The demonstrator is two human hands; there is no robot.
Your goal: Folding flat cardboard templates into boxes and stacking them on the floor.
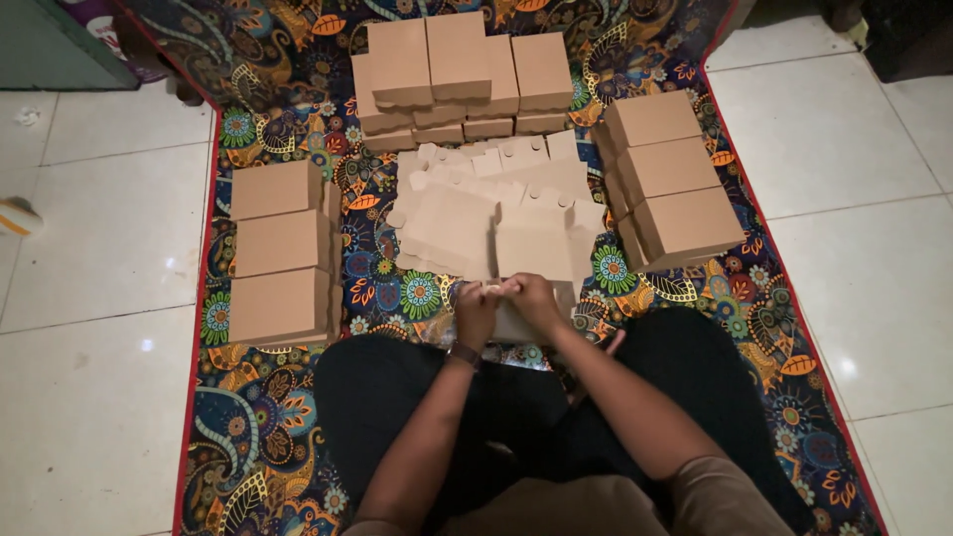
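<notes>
I sit cross-legged on a patterned mat (248, 437). My left hand (475, 313) and my right hand (534, 301) meet just in front of my knees, both gripping a flat brown cardboard box blank (536, 253) at its near edge. The blank stands partly folded against a loose pile of unfolded cardboard blanks (467, 203) spread across the middle of the mat. A dark watch sits on my left wrist.
Folded brown boxes stand in rows around the pile: three on the left (280, 248), three on the right (670, 179), and a stacked group at the back (462, 74). White floor tiles (99, 248) flank the mat. A teal cabinet (50, 45) stands at the far left.
</notes>
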